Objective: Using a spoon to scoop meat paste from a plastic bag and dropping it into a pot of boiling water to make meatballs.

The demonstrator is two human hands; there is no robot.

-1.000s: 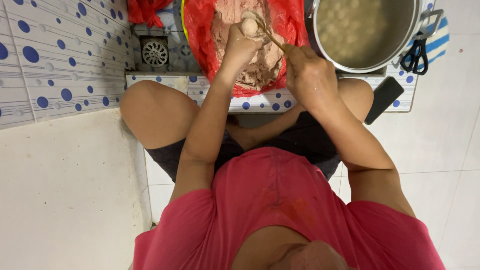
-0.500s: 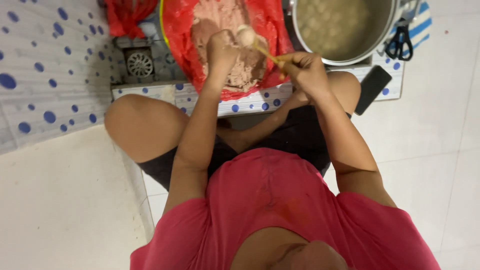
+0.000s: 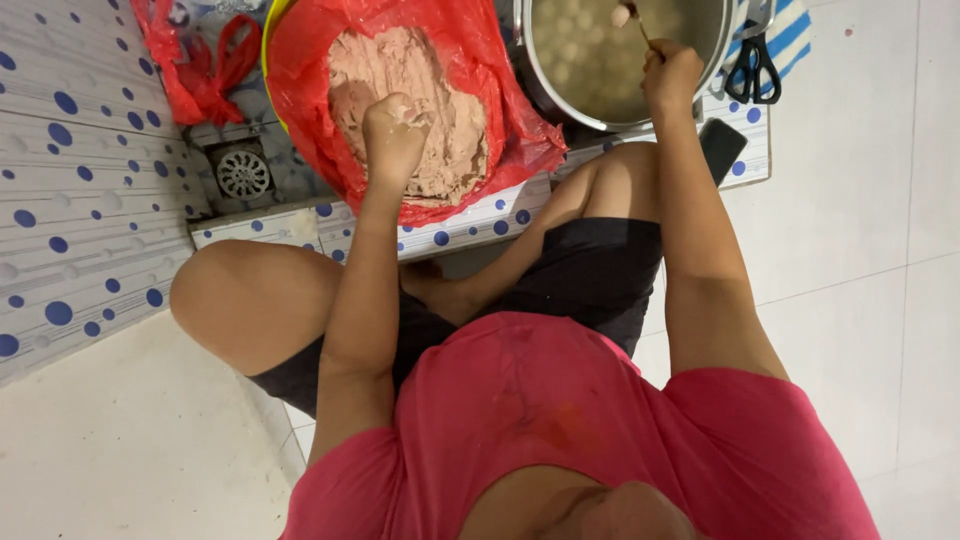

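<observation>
On a tiled floor, the right hand (image 3: pixel 668 75) has swung its spoon (image 3: pixel 640 22) over the far pot (image 3: pixel 600 110), dropping a ball (image 3: pixel 621 15); the left hand (image 3: pixel 395 130) stays fisted in paste (image 3: pixel 440 130).

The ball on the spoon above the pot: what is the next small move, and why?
Probably tip the spoon so the ball slides into the pot. The right hand holds it over the liquid, where other balls float, while the left hand is closed in the paste.

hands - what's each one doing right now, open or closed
Left hand: closed in a fist on the pink paste.
Right hand: closed on a spoon over the pot.
</observation>
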